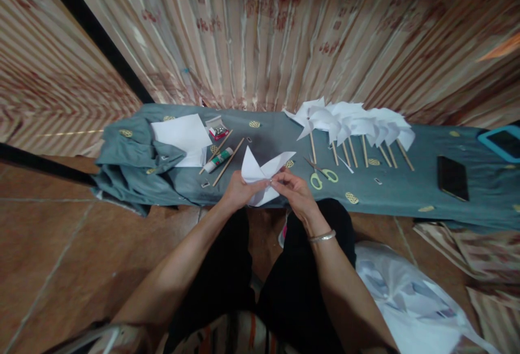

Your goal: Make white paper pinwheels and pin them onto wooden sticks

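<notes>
Between my hands, above the front edge of the cloth-covered bench, is a white paper pinwheel (252, 169) with folded, pointed blades. My left hand (240, 189) grips it from the left, the thumb pressed towards its centre. From the right, my right hand (294, 190) pinches at the same centre with thumb and fingertips. A tiny bright spot shows between the fingertips, too small to name. Just right of my right hand lie scissors (320, 172) with green handles, their blades apart. Left of the pinwheel are a glue stick (218, 160) and two thin wooden sticks (228, 162).
Several finished pinwheels on sticks (351, 121) overlap along the back right. White paper sheets (184, 133) lie at left, near an opened small red box (218, 131) of metal bits. A black phone (452, 178) and a blue-framed device (501, 143) rest at right. A plastic bag (406, 289) stands on the floor.
</notes>
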A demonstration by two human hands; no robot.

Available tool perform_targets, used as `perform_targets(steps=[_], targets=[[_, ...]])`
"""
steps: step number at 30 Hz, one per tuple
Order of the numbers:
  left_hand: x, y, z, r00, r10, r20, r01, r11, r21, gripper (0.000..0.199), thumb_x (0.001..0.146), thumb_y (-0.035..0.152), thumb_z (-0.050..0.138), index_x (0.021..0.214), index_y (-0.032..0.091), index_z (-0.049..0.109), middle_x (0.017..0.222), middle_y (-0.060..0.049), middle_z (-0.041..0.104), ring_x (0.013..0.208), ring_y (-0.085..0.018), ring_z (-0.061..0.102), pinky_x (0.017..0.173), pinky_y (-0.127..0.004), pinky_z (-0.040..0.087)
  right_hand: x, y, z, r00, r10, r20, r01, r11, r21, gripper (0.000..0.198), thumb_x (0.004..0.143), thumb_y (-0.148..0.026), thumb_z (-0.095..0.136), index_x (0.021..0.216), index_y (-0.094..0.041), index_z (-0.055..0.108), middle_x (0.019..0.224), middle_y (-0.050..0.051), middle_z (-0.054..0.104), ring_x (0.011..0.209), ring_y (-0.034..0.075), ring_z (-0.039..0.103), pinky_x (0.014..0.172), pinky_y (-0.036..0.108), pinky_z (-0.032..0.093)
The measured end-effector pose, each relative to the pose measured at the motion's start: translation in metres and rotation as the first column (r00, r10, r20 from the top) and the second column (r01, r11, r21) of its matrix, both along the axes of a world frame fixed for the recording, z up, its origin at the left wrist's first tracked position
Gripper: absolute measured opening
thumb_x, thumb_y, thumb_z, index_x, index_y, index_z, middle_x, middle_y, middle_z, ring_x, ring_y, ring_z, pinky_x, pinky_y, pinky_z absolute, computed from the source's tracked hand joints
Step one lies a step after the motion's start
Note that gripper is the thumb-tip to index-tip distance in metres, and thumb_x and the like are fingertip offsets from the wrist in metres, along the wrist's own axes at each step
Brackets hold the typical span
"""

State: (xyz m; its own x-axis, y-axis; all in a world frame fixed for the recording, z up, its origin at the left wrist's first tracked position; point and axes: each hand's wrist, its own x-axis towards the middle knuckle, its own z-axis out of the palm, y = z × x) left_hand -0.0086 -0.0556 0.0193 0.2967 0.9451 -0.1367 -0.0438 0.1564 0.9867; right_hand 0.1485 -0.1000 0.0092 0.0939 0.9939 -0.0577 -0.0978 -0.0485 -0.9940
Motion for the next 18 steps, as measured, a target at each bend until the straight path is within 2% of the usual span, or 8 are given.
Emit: perform_targets(steps=[7, 11, 14, 18], targets=[[-0.0044, -0.0025, -0.0043, 0.999, 0.026, 0.02, -0.025, 0.999, -0.028, 0.047, 0.049, 0.036, 0.086, 0.088, 0.01, 0.077, 0.088, -0.01, 0.077, 0.081, -0.025, 0.072, 0.078, -0.035, 0.057, -0.0052, 0.0008, -0.0011, 1.0, -0.012, -0.027, 0.012, 1.0, 0.026, 0.027, 0.062, -0.046, 0.08, 0.069, -0.023, 0.067, 0.089, 0.001, 0.059, 0.089, 0.019, 0.055, 0.088, 0.033, 0.045], [-0.0049, -0.0037, -0.006, 0.998, 0.044, 0.043, -0.042, 0.998, -0.041, 0.047, 0.048, 0.035, 0.087, 0.088, 0.011, 0.077, 0.089, -0.01, 0.077, 0.082, -0.026, 0.072, 0.08, -0.037, 0.057, -0.0058, 0.0001, -0.0035, 0.999, -0.041, 0.02, 0.04, 0.998, 0.046, 0.027, 0.065, -0.045, 0.079, 0.073, -0.023, 0.066, 0.09, 0.002, 0.062, 0.091, 0.019, 0.057, 0.087, 0.034, 0.046], [-0.0048, -0.0044, -0.0075, 0.997, 0.049, 0.059, -0.046, 0.998, -0.052, 0.048, 0.048, 0.035, 0.088, 0.089, 0.011, 0.077, 0.089, -0.011, 0.077, 0.082, -0.026, 0.072, 0.081, -0.037, 0.057, -0.0049, -0.0005, -0.0066, 0.993, -0.085, 0.086, 0.079, 0.994, 0.071, 0.028, 0.065, -0.044, 0.079, 0.077, -0.023, 0.065, 0.097, 0.003, 0.065, 0.1, 0.022, 0.058, 0.092, 0.036, 0.045], [-0.0048, -0.0048, -0.0075, 0.995, 0.063, 0.077, -0.057, 0.995, -0.079, 0.052, 0.045, 0.036, 0.09, 0.088, 0.011, 0.077, 0.086, -0.01, 0.077, 0.079, -0.025, 0.072, 0.079, -0.036, 0.057, -0.0037, -0.0005, -0.0102, 0.981, -0.155, 0.113, 0.144, 0.984, 0.104, 0.033, 0.061, -0.043, 0.081, 0.079, -0.022, 0.062, 0.116, 0.006, 0.064, 0.114, 0.024, 0.055, 0.099, 0.038, 0.044]])
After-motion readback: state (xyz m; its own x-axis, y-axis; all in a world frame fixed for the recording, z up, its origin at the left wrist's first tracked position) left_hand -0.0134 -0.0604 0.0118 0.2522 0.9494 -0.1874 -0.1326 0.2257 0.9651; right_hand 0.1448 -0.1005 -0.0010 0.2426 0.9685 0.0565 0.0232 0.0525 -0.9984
